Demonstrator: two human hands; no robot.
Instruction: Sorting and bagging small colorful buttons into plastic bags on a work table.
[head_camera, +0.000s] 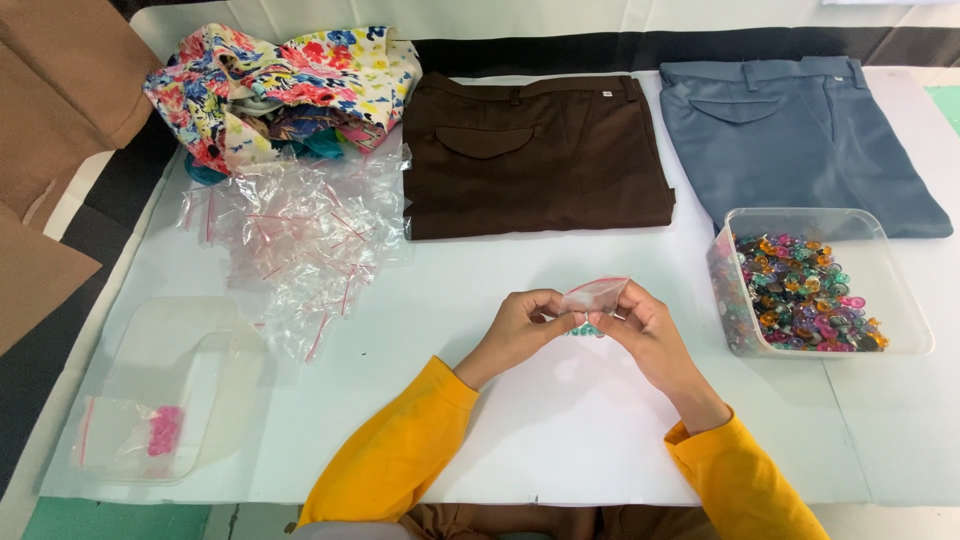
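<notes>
My left hand (520, 328) and right hand (640, 325) both pinch one small clear zip bag (594, 295), left of the clear bead tub (905, 290).

Small clear zip bag (594, 294) with red strip, teal pieces inside, above white table.

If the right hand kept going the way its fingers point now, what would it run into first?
The right hand points up and left, toward the left hand. First it would press into the small clear bag both hands pinch, then the left fingertips. Depth looks shared, though that's a judgement.
</notes>
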